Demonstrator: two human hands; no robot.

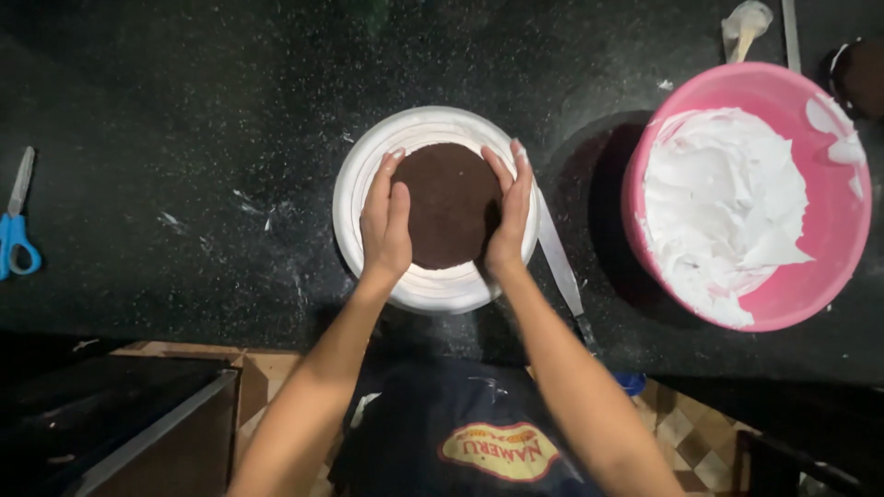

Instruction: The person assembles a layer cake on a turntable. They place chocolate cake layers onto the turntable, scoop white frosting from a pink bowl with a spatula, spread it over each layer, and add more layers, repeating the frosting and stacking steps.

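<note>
Round dark cake layer (pixel 451 216) lies centred on the white turntable (pixel 354 184) on the bench, between both hands: left hand (pixel 387 221) and right hand (pixel 509 216) equally near, fingers together, apparently pressing its 2 opposite edges.

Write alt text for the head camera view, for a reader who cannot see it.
Seen from above, a person's left hand and right hand press on either side of a round dark cake layer on a white turntable on a black counter. A long spatula lies beside it, a pink bowl of white cream sits right, blue-handled scissors far left.
</note>
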